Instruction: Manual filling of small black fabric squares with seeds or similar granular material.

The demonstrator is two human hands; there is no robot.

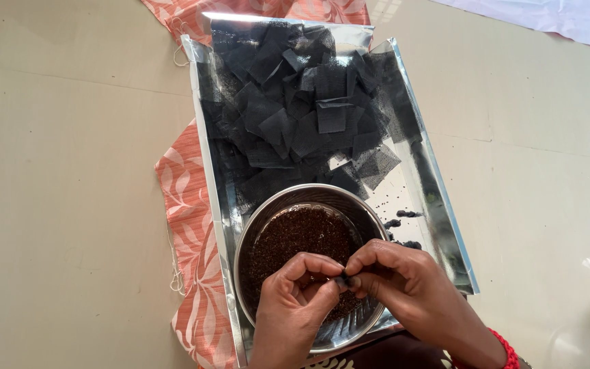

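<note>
My left hand (pixel 293 301) and my right hand (pixel 397 277) meet over a round steel bowl (pixel 274 205) filled with small dark brown seeds (pixel 295 236). Between the fingertips of both hands I pinch a tiny black bundle (pixel 344 279). The bowl stands at the near end of a shiny steel tray (pixel 438 205). A heap of black mesh squares (pixel 302 109) covers the tray's far half. Two or three small black bundles (pixel 404 229) lie on the tray to the right of the bowl.
An orange patterned cloth (pixel 186 205) lies under the tray on a beige tiled floor (pixel 69 171). A pale cloth (pixel 568 17) shows at the far right corner. A red bangle (pixel 508 348) is on my right wrist.
</note>
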